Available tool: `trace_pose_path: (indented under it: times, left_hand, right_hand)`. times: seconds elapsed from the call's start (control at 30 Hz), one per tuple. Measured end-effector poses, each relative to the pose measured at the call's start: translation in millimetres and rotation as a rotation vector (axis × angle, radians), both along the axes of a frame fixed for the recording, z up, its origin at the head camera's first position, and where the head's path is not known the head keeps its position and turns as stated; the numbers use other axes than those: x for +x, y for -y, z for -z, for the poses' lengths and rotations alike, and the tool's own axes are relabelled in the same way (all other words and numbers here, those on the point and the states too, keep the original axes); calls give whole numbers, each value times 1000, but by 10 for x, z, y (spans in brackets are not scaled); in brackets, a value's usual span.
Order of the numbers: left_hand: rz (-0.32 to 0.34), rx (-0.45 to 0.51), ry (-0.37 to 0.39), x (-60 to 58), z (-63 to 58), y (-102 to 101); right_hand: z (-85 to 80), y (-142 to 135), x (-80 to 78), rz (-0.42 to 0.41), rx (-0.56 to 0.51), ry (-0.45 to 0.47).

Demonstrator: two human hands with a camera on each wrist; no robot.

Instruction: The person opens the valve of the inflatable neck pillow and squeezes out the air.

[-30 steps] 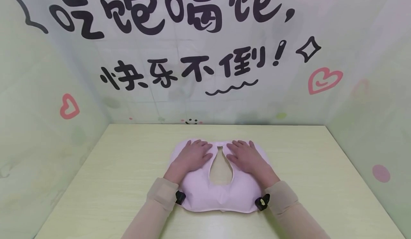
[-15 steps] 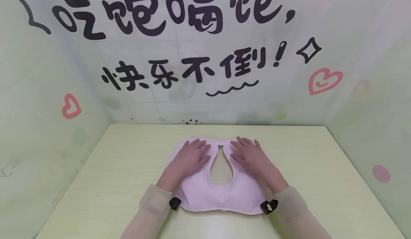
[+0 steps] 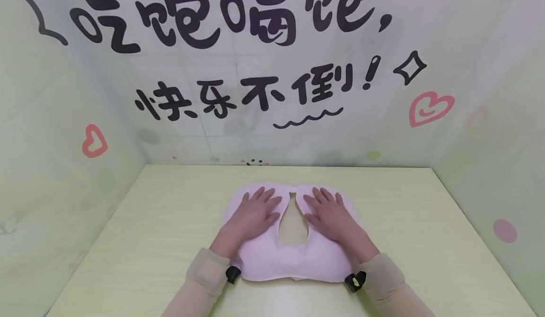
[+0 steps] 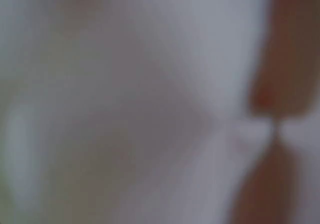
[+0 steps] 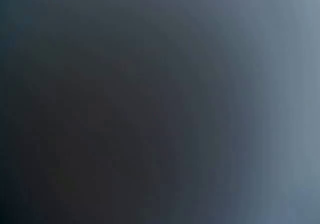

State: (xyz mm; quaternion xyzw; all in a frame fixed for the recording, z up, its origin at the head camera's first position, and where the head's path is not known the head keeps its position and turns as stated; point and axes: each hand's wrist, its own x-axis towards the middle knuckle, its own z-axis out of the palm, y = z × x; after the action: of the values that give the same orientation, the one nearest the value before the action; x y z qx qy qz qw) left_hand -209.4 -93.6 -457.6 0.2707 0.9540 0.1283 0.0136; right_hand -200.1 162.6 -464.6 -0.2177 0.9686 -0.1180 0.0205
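A pale pink U-shaped neck pillow [image 3: 294, 262] lies flat on the table, its two ends meeting at the far side around a teardrop-shaped opening. My left hand [image 3: 253, 215] rests on the pillow's left arm with fingers extended and spread. On the right arm of the pillow lies my right hand [image 3: 332, 216], palm down, fingers also spread. Neither hand curls round the pillow. The left wrist view is blurred, with pale fabric and parts of the left-hand fingers [image 4: 292, 58] at its right side. Only dark and grey blur fills the right wrist view.
The pale wood-grain table [image 3: 162, 222] runs out to both sides of the pillow. Behind it stands a white wall [image 3: 204, 142] printed with black characters and hearts, and side walls close in at left and right. Black wrist cameras [image 3: 232, 274] sit at both cuffs.
Both wrists have drawn slightly back and outward, away from each other. The fingers now lie a little more spread on the pillow, which stays in about the same place.
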Motion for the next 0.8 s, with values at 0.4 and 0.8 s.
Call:
trace_pose_path:
  times: [0.4, 0.8]
  left_hand:
    - [9, -15, -25, -27, 83, 0]
    - [15, -21, -26, -19, 96, 3]
  right_hand:
    - [31, -2, -9, 5, 3, 12]
    - [91, -1, -2, 16, 3, 6]
